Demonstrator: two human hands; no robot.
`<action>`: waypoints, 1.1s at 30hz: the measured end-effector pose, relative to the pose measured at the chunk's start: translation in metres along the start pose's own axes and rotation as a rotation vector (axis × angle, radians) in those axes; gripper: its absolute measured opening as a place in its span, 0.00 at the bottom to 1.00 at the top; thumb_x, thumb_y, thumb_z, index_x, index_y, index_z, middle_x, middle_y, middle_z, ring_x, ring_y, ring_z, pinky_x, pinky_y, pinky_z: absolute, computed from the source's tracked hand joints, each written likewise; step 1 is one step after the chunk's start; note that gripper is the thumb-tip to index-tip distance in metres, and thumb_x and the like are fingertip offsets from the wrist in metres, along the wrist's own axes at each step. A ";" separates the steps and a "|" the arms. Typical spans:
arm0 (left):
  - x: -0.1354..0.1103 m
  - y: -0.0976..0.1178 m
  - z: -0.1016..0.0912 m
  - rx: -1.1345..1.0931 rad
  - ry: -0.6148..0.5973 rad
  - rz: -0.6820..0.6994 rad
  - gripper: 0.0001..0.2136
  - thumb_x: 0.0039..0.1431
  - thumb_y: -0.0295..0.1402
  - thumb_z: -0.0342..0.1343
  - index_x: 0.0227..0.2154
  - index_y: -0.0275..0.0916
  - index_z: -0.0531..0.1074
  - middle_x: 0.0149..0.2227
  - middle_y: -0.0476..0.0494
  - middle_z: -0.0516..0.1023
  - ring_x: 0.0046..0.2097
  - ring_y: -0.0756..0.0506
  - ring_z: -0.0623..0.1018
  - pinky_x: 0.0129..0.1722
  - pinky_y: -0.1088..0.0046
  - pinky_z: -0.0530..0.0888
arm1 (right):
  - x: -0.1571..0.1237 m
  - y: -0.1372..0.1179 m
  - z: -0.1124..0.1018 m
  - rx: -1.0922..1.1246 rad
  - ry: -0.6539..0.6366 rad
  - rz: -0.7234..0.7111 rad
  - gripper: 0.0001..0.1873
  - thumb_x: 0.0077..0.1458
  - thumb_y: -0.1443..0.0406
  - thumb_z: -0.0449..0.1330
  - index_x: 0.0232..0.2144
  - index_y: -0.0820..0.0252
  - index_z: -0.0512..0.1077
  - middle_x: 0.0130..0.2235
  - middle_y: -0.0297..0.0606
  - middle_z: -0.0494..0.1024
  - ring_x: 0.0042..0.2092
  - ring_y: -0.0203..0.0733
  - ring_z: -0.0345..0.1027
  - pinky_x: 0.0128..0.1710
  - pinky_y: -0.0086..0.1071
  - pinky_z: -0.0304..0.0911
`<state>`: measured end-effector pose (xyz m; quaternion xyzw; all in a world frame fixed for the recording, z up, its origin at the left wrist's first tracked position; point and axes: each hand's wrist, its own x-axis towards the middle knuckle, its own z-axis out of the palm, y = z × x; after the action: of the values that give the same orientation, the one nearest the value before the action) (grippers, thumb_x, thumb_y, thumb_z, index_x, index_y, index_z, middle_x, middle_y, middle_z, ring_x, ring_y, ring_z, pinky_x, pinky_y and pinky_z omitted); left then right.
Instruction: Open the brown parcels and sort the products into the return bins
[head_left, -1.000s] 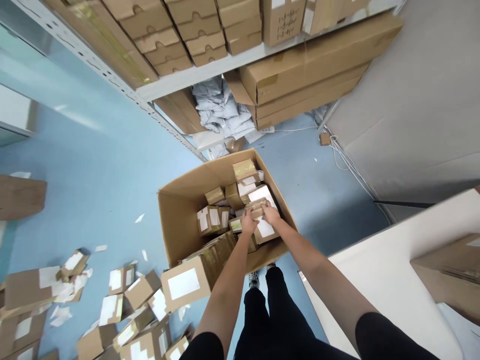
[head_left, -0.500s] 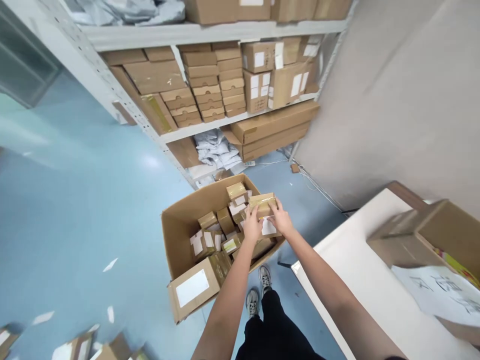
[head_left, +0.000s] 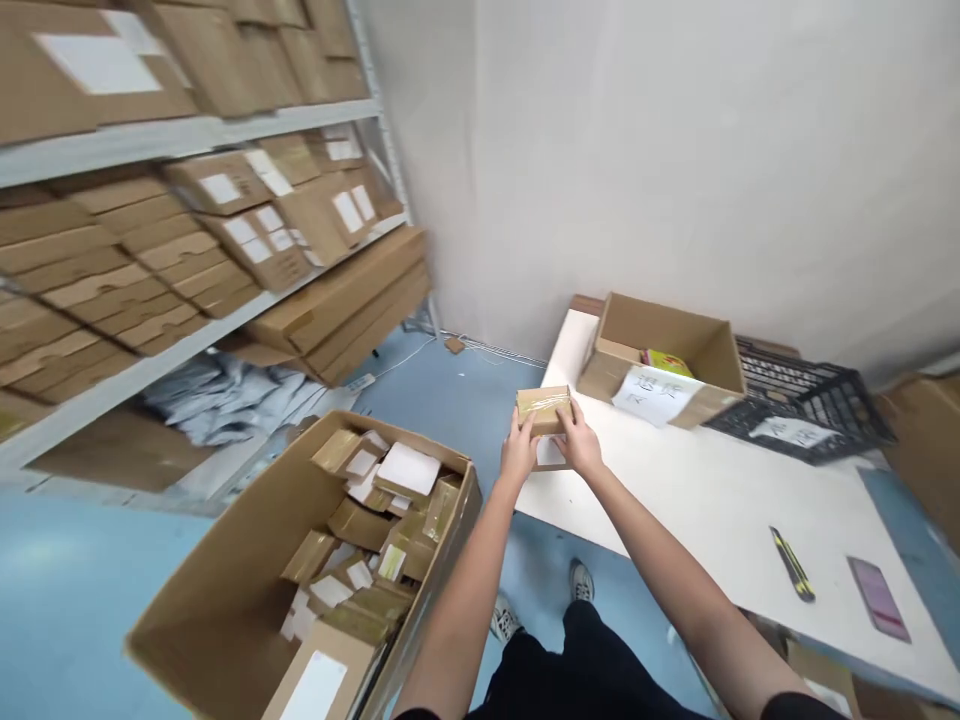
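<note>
A small taped cardboard box (head_left: pixel 545 405) with a white label on its near side is held between my two hands. My left hand (head_left: pixel 517 448) grips its left side, and my right hand (head_left: pixel 580 440) closes on the right side. The box is in front of me, over the near left corner of the white table (head_left: pixel 675 500). To the left on the floor stands a large open carton (head_left: pixel 225 590) holding several small taped parcels (head_left: pixel 409 470). A bigger labelled box (head_left: pixel 330 665) rests at its near end.
On the table are an open carton (head_left: pixel 667 320) with a handwritten sheet, a black plastic crate (head_left: pixel 810 400), a utility knife (head_left: pixel 792 565) and a phone (head_left: pixel 878 598). A shelf rack (head_left: pixel 270 300) full of cardboard boxes stands at left. A pale wall (head_left: pixel 637 150) closes the back.
My view has swung right, and the box has gone from above the large carton to the table's corner, still in both hands. The knife, phone and black crate have come into sight.
</note>
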<state>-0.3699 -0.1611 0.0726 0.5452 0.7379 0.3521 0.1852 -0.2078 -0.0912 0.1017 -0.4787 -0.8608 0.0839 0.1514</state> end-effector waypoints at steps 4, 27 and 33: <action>-0.005 0.032 0.090 -0.135 -0.224 0.078 0.34 0.63 0.29 0.63 0.71 0.48 0.64 0.79 0.36 0.46 0.70 0.30 0.69 0.67 0.51 0.71 | -0.050 0.076 -0.002 -0.067 -0.111 0.253 0.31 0.64 0.66 0.59 0.68 0.56 0.64 0.76 0.54 0.51 0.56 0.55 0.76 0.52 0.43 0.73; 0.025 0.110 0.239 -0.484 -0.288 -0.237 0.40 0.47 0.33 0.68 0.65 0.43 0.64 0.71 0.36 0.63 0.70 0.36 0.68 0.67 0.60 0.67 | -0.102 0.298 -0.018 0.299 -0.437 0.377 0.27 0.65 0.58 0.64 0.63 0.61 0.72 0.55 0.49 0.80 0.58 0.52 0.72 0.55 0.35 0.65; 0.043 0.099 0.208 -0.516 -0.560 -0.239 0.36 0.43 0.34 0.71 0.59 0.42 0.71 0.69 0.36 0.66 0.65 0.34 0.72 0.66 0.53 0.70 | -0.130 0.293 -0.012 0.451 -0.269 0.351 0.32 0.65 0.61 0.62 0.69 0.56 0.66 0.68 0.49 0.68 0.62 0.51 0.71 0.61 0.39 0.66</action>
<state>-0.1812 -0.0392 0.0066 0.4658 0.6046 0.3395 0.5497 0.0951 -0.0473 0.0048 -0.5591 -0.7369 0.3600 0.1214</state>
